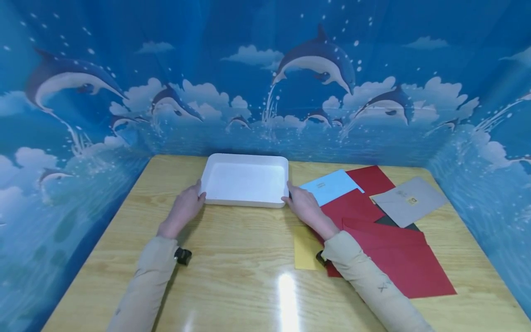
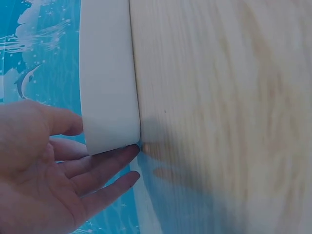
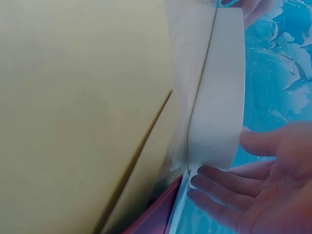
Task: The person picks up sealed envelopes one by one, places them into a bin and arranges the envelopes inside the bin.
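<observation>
A shallow white rectangular tray (image 1: 244, 180) lies at the back of the table, with nothing in it. My left hand (image 1: 184, 208) grips its left end near the front corner, thumb at the rim. At the opposite end, my right hand (image 1: 308, 207) holds the tray in much the same way. In the left wrist view, the fingers (image 2: 105, 168) reach along the end of the tray wall (image 2: 109, 73), some of them under its lower edge. The right wrist view has the thumb at the rim and the other fingers (image 3: 224, 180) spread against the tray's corner.
Right of the tray lies a loose spread of envelopes: several red ones (image 1: 408, 269), a light blue one (image 1: 332, 186), a grey one (image 1: 410, 200), a yellow one (image 1: 306, 249) and a dark one. My right forearm passes over some. A blue dolphin-print curtain (image 1: 249, 69) surrounds the wooden table (image 1: 232, 267).
</observation>
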Action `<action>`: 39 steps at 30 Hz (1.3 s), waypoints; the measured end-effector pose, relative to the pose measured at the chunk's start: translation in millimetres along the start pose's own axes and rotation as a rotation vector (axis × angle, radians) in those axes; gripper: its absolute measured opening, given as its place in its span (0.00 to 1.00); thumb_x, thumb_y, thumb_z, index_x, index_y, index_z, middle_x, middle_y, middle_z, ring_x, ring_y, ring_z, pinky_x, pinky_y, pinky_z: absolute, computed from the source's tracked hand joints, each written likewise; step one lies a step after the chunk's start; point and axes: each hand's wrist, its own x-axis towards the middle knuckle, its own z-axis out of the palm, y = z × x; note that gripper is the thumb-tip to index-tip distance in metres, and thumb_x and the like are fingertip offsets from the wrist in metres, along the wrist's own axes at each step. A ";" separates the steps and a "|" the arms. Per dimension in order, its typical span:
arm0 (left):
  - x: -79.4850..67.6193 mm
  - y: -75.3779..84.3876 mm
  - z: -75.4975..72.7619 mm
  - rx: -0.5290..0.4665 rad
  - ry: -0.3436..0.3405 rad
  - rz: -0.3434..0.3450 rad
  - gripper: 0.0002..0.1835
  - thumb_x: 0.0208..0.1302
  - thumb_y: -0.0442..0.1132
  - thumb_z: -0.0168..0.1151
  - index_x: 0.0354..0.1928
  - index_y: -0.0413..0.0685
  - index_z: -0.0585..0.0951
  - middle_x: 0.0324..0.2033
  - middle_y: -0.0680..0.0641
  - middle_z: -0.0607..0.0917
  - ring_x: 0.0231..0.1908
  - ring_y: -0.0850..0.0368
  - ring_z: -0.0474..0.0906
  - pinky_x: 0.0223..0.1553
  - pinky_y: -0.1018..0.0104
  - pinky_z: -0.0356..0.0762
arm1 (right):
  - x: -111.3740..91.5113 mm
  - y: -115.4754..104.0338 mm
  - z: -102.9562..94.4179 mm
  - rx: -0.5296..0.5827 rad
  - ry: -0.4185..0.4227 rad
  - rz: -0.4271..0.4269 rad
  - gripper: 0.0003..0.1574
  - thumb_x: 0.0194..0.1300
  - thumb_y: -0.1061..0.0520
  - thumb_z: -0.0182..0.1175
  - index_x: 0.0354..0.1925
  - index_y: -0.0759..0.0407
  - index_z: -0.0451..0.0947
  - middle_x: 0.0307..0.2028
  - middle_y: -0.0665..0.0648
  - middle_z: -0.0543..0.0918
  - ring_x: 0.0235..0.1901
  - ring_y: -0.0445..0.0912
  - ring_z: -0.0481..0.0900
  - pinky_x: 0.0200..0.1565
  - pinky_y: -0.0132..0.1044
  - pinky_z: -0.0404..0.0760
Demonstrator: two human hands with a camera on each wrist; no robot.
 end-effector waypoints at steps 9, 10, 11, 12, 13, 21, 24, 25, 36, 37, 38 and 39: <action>-18.3 -0.6 -0.4 0.005 0.046 0.058 0.28 0.74 0.33 0.52 0.66 0.14 0.62 0.46 0.21 0.80 0.43 0.31 0.80 0.50 0.39 0.77 | -17.5 -2.5 0.4 -0.006 -0.013 -0.040 0.41 0.75 0.51 0.58 0.75 0.69 0.57 0.24 0.54 0.72 0.21 0.45 0.68 0.26 0.36 0.65; -20.5 -0.8 -0.3 0.009 0.047 0.058 0.28 0.74 0.33 0.52 0.66 0.14 0.62 0.46 0.21 0.80 0.44 0.31 0.80 0.50 0.39 0.77 | -19.8 -2.7 0.8 -0.006 -0.006 -0.049 0.40 0.75 0.51 0.58 0.74 0.70 0.58 0.24 0.54 0.72 0.22 0.45 0.68 0.27 0.36 0.66; -22.5 -1.1 0.0 0.013 0.047 0.059 0.28 0.74 0.33 0.52 0.66 0.14 0.62 0.46 0.22 0.80 0.44 0.31 0.81 0.49 0.40 0.77 | -22.3 -2.9 1.2 -0.009 0.000 -0.059 0.40 0.74 0.51 0.59 0.74 0.70 0.59 0.25 0.54 0.73 0.23 0.45 0.70 0.27 0.35 0.67; -24.7 -1.1 0.1 0.019 0.049 0.062 0.28 0.74 0.33 0.52 0.65 0.14 0.62 0.47 0.21 0.79 0.44 0.30 0.80 0.49 0.39 0.77 | -24.4 -2.9 1.7 -0.010 0.005 -0.068 0.40 0.74 0.51 0.59 0.74 0.70 0.59 0.25 0.54 0.73 0.23 0.45 0.70 0.27 0.35 0.67; -26.9 -1.0 0.2 0.022 0.050 0.063 0.28 0.74 0.34 0.52 0.65 0.14 0.62 0.48 0.21 0.79 0.45 0.30 0.80 0.49 0.40 0.77 | -26.4 -2.9 2.2 -0.013 0.010 -0.075 0.40 0.74 0.51 0.59 0.73 0.71 0.59 0.25 0.54 0.74 0.24 0.45 0.70 0.27 0.35 0.67; -42.4 2.5 1.0 0.028 0.040 0.043 0.29 0.76 0.34 0.51 0.68 0.16 0.60 0.54 0.20 0.76 0.50 0.28 0.79 0.50 0.39 0.77 | -38.4 -2.9 3.7 -0.038 0.032 -0.101 0.41 0.73 0.50 0.61 0.73 0.70 0.62 0.22 0.51 0.70 0.20 0.43 0.62 0.23 0.32 0.61; -46.9 4.8 1.7 0.040 0.044 0.037 0.29 0.75 0.34 0.51 0.68 0.16 0.60 0.55 0.19 0.75 0.52 0.25 0.77 0.51 0.37 0.77 | -41.9 -3.3 3.6 -0.030 0.034 -0.098 0.40 0.72 0.50 0.61 0.73 0.70 0.62 0.21 0.51 0.69 0.19 0.42 0.61 0.22 0.32 0.60; -48.2 5.5 2.0 0.043 0.048 0.036 0.29 0.75 0.34 0.51 0.67 0.16 0.60 0.55 0.19 0.75 0.52 0.25 0.77 0.51 0.37 0.77 | -43.0 -3.5 3.6 -0.028 0.034 -0.096 0.41 0.72 0.50 0.62 0.73 0.70 0.62 0.21 0.52 0.69 0.19 0.42 0.61 0.22 0.32 0.60; -59.9 6.9 2.4 0.035 0.057 0.015 0.29 0.75 0.34 0.50 0.67 0.16 0.61 0.54 0.19 0.75 0.52 0.25 0.77 0.52 0.37 0.76 | -52.8 -7.9 5.7 -0.041 0.035 -0.092 0.43 0.71 0.50 0.63 0.74 0.69 0.60 0.20 0.50 0.70 0.19 0.42 0.65 0.22 0.32 0.62; -60.9 7.1 2.2 0.035 0.054 0.014 0.29 0.75 0.34 0.50 0.68 0.16 0.60 0.55 0.19 0.75 0.52 0.25 0.77 0.52 0.37 0.76 | -54.1 -8.2 5.7 -0.039 0.037 -0.091 0.43 0.71 0.50 0.63 0.74 0.69 0.60 0.20 0.50 0.70 0.19 0.42 0.65 0.22 0.32 0.62; -61.8 7.3 2.1 0.035 0.052 0.014 0.29 0.76 0.34 0.50 0.68 0.17 0.60 0.54 0.20 0.76 0.51 0.26 0.77 0.51 0.38 0.76 | -55.1 -8.2 6.0 -0.035 0.042 -0.093 0.43 0.71 0.50 0.63 0.74 0.69 0.60 0.20 0.50 0.70 0.18 0.42 0.64 0.22 0.32 0.62; -62.8 7.6 1.9 0.032 0.052 0.013 0.29 0.76 0.34 0.50 0.68 0.17 0.60 0.54 0.20 0.76 0.51 0.26 0.77 0.51 0.38 0.77 | -56.2 -8.3 6.1 -0.033 0.048 -0.097 0.44 0.71 0.50 0.64 0.74 0.69 0.60 0.20 0.50 0.69 0.18 0.42 0.63 0.21 0.32 0.61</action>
